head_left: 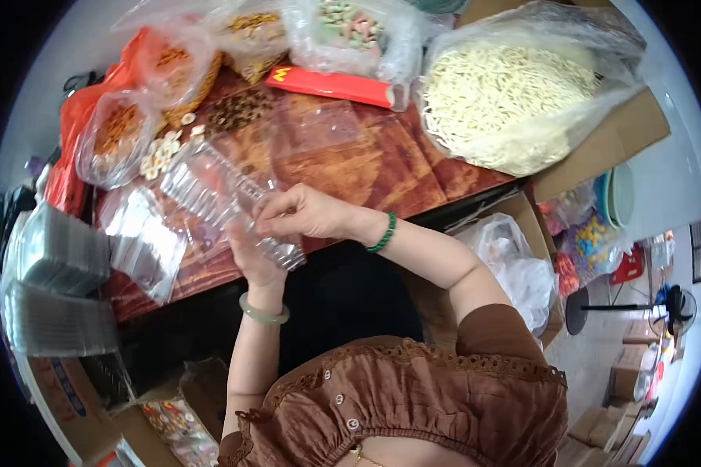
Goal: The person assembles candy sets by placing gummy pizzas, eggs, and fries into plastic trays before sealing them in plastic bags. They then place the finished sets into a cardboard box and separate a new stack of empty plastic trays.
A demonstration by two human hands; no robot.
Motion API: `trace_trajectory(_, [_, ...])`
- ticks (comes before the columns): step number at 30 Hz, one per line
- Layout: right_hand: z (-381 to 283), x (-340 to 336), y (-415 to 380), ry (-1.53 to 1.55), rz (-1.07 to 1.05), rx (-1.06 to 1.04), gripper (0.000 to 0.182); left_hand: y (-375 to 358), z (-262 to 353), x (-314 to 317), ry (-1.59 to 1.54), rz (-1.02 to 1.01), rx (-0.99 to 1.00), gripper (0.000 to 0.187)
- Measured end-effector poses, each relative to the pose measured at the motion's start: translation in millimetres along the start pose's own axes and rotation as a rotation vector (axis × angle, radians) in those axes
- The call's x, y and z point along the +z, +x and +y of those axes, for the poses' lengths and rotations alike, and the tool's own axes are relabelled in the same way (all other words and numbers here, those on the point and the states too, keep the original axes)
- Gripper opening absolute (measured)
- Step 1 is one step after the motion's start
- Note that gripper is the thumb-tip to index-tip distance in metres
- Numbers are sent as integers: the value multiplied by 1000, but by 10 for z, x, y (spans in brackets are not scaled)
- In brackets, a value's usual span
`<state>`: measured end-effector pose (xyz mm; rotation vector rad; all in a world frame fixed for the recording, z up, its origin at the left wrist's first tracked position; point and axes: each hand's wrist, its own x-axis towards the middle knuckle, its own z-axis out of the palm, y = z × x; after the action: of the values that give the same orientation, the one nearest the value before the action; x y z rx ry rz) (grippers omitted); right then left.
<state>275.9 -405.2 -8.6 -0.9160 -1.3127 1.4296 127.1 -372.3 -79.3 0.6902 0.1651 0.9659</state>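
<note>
My left hand [249, 253], with a pale bangle at the wrist, holds a clear ridged plastic tray [202, 185] from below, tilted over the near table edge. My right hand [308, 212], wearing a green bead bracelet, has its thumb and fingers pinched together at the tray's near part. Whether a small piece also sits in that pinch cannot be made out. Flat clear plastic packaging [144, 241] lies to the left of the tray. Beyond it are white slices [160, 153] and a patch of small dark brown pieces [241, 109].
Bags of orange pieces [117, 132], pastel pieces [352, 27] and pale strips [514, 97] line the far side. A red packet [335, 87] lies before them. Stacked clear trays [58, 280] stand left. An open carton with a white bag [510, 265] is at right.
</note>
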Motion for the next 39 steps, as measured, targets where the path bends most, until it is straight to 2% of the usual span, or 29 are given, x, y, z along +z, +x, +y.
trace_trajectory(2, [-26, -18, -54, -24, 1, -21, 15, -17, 178, 572, 221, 145, 78, 86])
trace_trajectory(3, [-56, -6, -77, -120, 17, -57, 17, 2, 116, 533, 228, 231, 125, 80])
trace_trajectory(4, [-81, 19, -102, -216, 27, -93, 18, 31, 70, 441, 226, 220, 121, 80])
trace_trajectory(5, [-102, 52, -183, -537, 125, -237, 13, 64, 33, 328, 267, 125, 104, 75])
trace_trajectory(6, [-164, 76, -267, -539, 129, -238, 13, 83, 14, 275, 308, 34, 88, 72])
trace_trajectory(7, [-257, 103, -359, -690, 213, -279, 11, 80, 95, 697, 233, 144, 193, 86])
trace_trajectory(8, [-335, 108, -437, -838, 291, -318, 8, 56, 82, 699, 264, 143, 171, 88])
trace_trajectory(9, [-377, 92, -493, -845, 364, -366, 5, 17, 84, 687, 298, 147, 152, 89])
trace_trajectory(10, [-394, -23, -534, -779, 415, -379, 5, 17, 94, 740, 359, 105, 234, 90])
trace_trajectory(11, [-431, -196, -555, -710, 461, -392, 4, -33, 98, 728, 358, 121, 202, 91])
trace_trajectory(12, [-501, -372, -594, -671, 457, -336, 5, -85, 110, 710, 358, 139, 173, 91])
trace_trajectory(13, [-577, -436, -658, -433, 442, -152, 7, -115, 109, 729, 281, 147, 134, 86])
trace_trajectory(15, [-638, -421, -692, -594, 276, -229, 11, -123, 21, 667, 255, 190, 71, 77])
trace_trajectory(16, [-631, -381, -676, -777, 157, -255, 15, -93, 14, 818, 200, 217, 68, 71])
trace_trajectory(18, [-483, -253, -632, -521, 47, -146, 18, -64, -102, 666, 160, 79, -21, 79])
trace_trajectory(19, [-398, -227, -583, -528, 14, -138, 19, -17, -152, 642, 134, 25, -53, 77])
trace_trajectory(20, [-287, -231, -538, -521, 6, -139, 19, -19, -193, 649, 138, 34, -50, 77])
trace_trajectory(22, [-155, -216, -439, -310, 46, -191, 17, 24, -99, 931, 84, 181, 67, 70])
trace_trajectory(23, [-128, -222, -450, -168, 62, -68, 14, 27, -156, 764, 88, 156, 29, 72])
trace_trajectory(27, [-106, -219, -402, 67, 63, 38, 15, 62, -84, 863, 57, 111, 77, 70])
trace_trajectory(30, [-94, -211, -396, -17, 79, -8, 16, 85, -87, 896, 52, 189, 96, 65])
trace_trajectory(32, [-103, -175, -429, -414, 144, -276, 12, 101, -104, 831, 131, 154, 54, 53])
trace_trajectory(34, [-220, -47, -534, -514, 261, -217, 11, 114, -77, 812, 223, 126, 47, 44])
trace_trajectory(35, [-281, -51, -592, -728, 266, -265, 7, 114, -75, 881, 202, 142, 97, 41])
trace_trajectory(37, [-424, -45, -701, -868, 390, -278, 4, 68, -63, 881, 278, 112, 99, 44])
trace_trajectory(38, [-535, -131, -745, -885, 433, -281, 3, -20, -102, 694, 356, 73, -37, 64])
trace_trajectory(39, [-617, -312, -788, -930, 399, -298, 5, -81, -58, 757, 297, 111, 17, 78])
